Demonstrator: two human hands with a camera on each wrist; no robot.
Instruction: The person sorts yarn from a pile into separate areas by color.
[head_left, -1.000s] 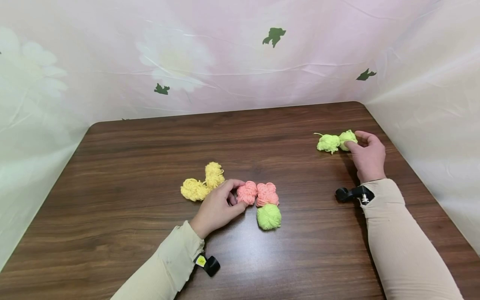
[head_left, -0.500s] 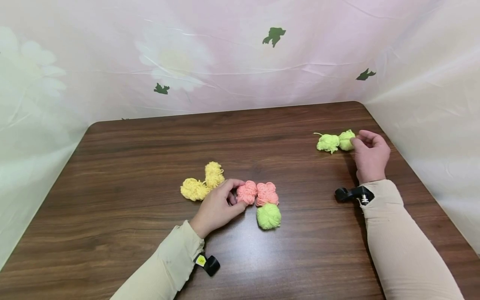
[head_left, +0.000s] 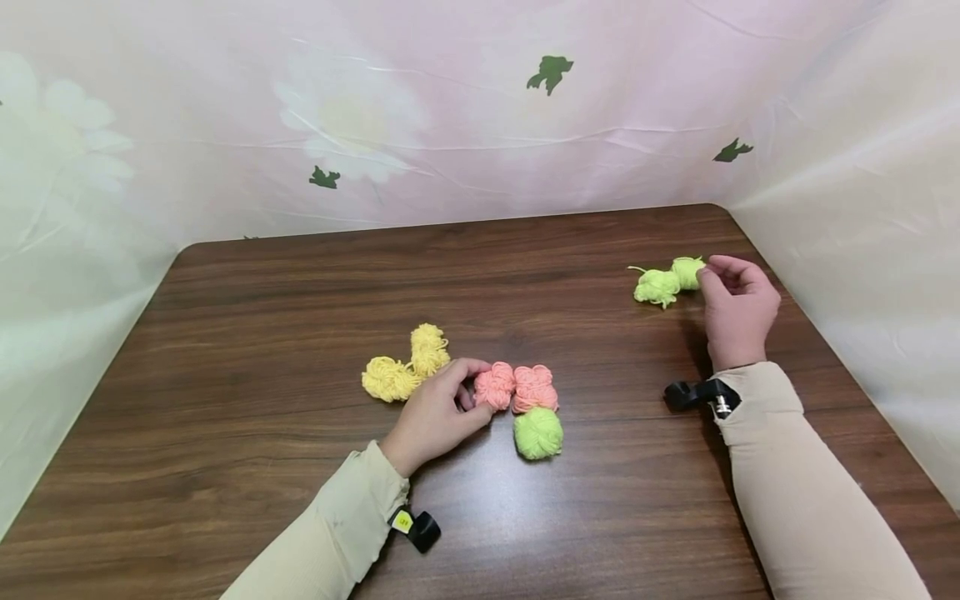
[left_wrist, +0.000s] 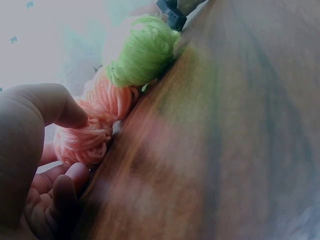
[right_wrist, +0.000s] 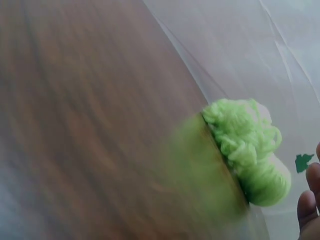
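Near the middle of the table, my left hand (head_left: pixel 437 421) holds a coral yarn ball (head_left: pixel 495 387) between thumb and fingers. A second coral yarn ball (head_left: pixel 535 388) sits against its right side, and a green yarn ball (head_left: pixel 538 434) touches that one from the front. At the far right, two lime-green yarn balls lie together, a ragged one (head_left: pixel 656 287) and a smoother one (head_left: pixel 687 273). Just right of the smoother ball is my right hand (head_left: pixel 741 312), fingers loosely bent; the right wrist view shows a gap between fingertips (right_wrist: pixel 306 207) and yarn (right_wrist: pixel 263 182).
Two yellow yarn balls, one left (head_left: pixel 388 379) and one farther back (head_left: pixel 429 350), lie beside my left hand. The dark wooden table (head_left: pixel 300 292) meets flowered fabric (head_left: pixel 450 125) at the back and sides.
My right hand has drawn off the smoother lime-green ball to the right, then shifted slightly back. That ball has nudged left and away from me. My left hand has stayed still.
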